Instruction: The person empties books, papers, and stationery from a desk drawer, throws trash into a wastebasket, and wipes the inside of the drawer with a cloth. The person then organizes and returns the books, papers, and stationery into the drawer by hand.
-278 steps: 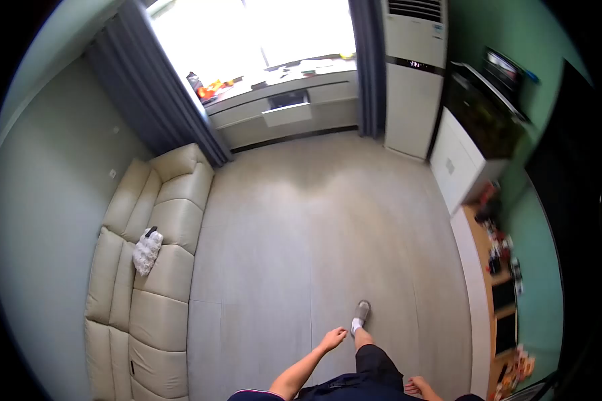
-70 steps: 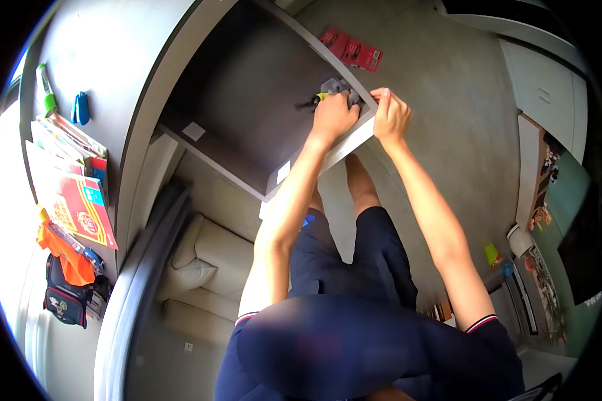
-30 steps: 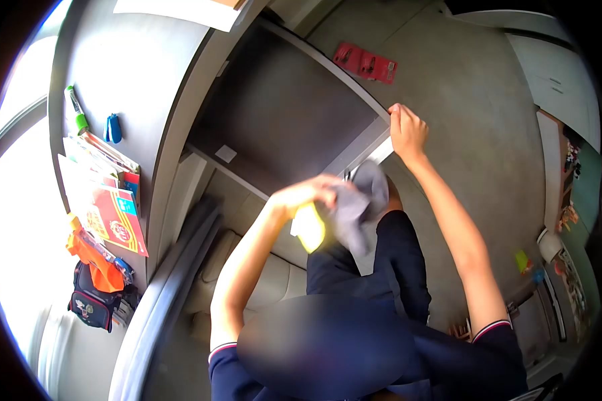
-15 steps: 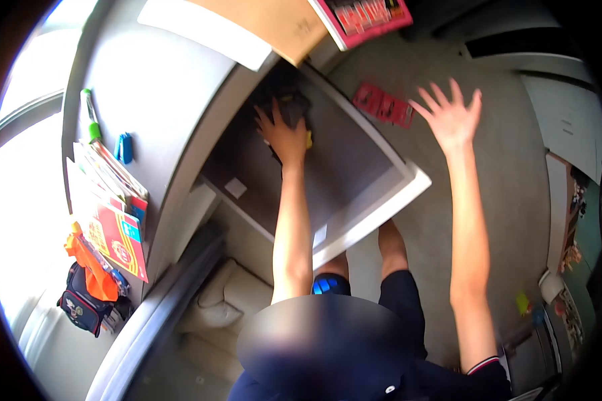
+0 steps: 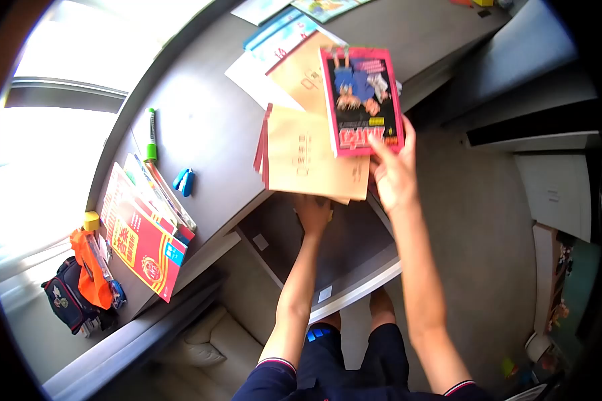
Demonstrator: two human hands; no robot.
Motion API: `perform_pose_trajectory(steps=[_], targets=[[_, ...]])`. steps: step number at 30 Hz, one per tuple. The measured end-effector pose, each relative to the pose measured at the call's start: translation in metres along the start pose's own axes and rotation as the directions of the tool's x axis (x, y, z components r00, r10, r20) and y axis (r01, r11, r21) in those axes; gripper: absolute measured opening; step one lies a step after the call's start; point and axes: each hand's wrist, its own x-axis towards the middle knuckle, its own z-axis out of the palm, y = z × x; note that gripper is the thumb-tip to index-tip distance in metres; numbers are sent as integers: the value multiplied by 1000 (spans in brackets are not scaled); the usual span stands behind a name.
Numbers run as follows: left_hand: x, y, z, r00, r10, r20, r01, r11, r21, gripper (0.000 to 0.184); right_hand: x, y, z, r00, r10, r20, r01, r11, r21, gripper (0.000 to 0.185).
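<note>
Pink book (image 5: 366,100) overlaps brown notebooks (image 5: 308,152), its corner grasped by the right hand (image 5: 396,177). The left hand (image 5: 312,215) is inside the drawer (image 5: 360,248), its grip hidden.

The person wears a dark navy top (image 5: 251,393) with short sleeves (image 5: 271,377), each cuff (image 5: 278,363) trimmed in narrow white and red stripes. The shorts (image 5: 384,354) are dark too, with a bright blue, blocky marking (image 5: 318,333) low on the left side. The forearms (image 5: 421,267), left hand (image 5: 312,212), right hand (image 5: 397,177) and legs (image 5: 381,306) below the shorts are bare.
</note>
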Motion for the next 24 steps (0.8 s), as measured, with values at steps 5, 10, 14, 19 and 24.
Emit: perform_pose_trajectory(steps=[5, 10, 14, 19, 24], targets=[[0, 7, -6, 994, -111, -13, 93, 890, -446, 54, -72, 10, 73, 996, -62, -70, 66, 996, 65, 68], [11, 28, -32, 953, -299, 43, 278, 811, -515, 62, -39, 16, 177, 973, -219, 69, 205, 964, 167, 68], [19, 36, -57, 890, -438, 131, 445, 763, -469, 69, 41, 53, 216, 849, -525, 62, 527, 850, -26, 59], [-22, -49, 18, 863, 317, 395, -222, 938, -268, 80, 75, 117, 201, 615, -754, 230, 721, 420, -551, 60], [11, -57, 9, 537, 751, 383, -781, 615, -111, 63, 80, 132, 190, 733, -481, 481, 679, 476, -559, 65]])
